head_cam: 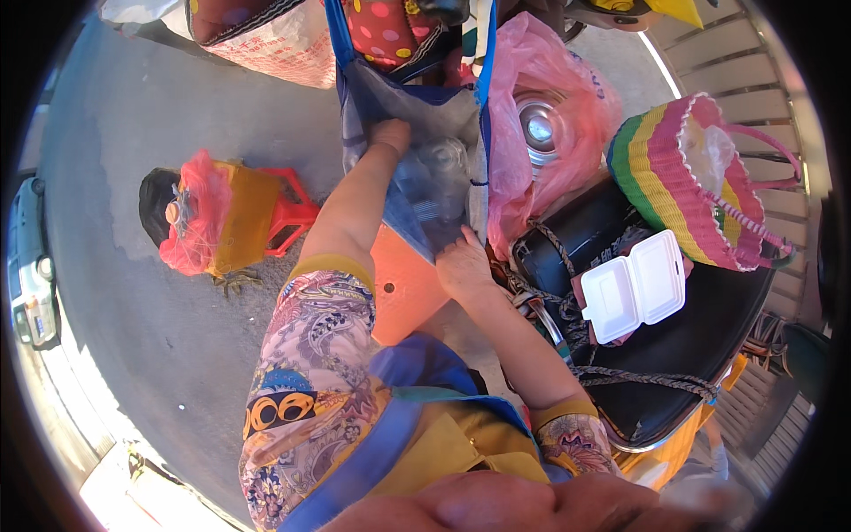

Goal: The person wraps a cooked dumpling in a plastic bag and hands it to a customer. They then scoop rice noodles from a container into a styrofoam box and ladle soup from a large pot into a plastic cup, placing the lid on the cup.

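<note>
A blue fabric bag hangs wide at its mouth before me, with clear plastic containers inside. My left hand is at the bag's inner left side, fingers curled; whether it pinches the cloth cannot be told. The near right rim of the bag is gripped by my right hand. To the right of the bag, a pink plastic bag lies around a round metal vessel. A white foam food box, lid up and nothing in it, rests on a black padded seat.
A striped woven basket stands at right, near a braided rope. At left, a red plastic stool stands beside a cardboard box with a pink bag. An orange panel lies under my arms. Polka-dot bags are at the top.
</note>
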A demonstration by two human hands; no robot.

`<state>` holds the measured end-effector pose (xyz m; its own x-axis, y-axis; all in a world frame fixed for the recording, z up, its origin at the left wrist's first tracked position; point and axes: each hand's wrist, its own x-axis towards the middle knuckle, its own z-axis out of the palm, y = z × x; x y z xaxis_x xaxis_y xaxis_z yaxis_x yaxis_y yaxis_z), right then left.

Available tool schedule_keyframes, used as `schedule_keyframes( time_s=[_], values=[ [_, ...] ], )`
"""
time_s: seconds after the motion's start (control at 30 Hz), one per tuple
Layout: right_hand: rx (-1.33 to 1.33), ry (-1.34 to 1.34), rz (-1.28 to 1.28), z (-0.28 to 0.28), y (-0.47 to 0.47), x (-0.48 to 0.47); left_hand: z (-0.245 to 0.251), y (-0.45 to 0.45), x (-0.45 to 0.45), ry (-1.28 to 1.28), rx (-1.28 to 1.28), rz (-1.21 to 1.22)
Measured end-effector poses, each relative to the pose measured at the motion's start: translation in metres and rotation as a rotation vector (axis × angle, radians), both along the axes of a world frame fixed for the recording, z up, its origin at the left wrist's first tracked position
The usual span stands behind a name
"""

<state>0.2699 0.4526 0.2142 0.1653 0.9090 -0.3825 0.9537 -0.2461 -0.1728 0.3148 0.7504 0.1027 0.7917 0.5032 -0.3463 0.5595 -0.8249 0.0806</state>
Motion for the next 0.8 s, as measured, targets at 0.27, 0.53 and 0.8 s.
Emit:
schedule_keyframes(
  time_s=[0.27, 0.53, 0.8],
  values=[
    [0.095, 0.090, -0.152, 0.014, -0.015, 0.024, 0.058, -0.035, -0.046, -0.750, 0.142, -0.149],
    [0.769, 1.410, -1.006, 0.052, -0.073, -0.019, 0.185, -0.135, -0.122, -1.099, -1.630, 0.625],
    [1.254, 0.958, -1.317, 0.165, -0.241, -0.072, 0.286, -0.323, -0.135, -0.569, -1.742, 0.050]
  ],
)
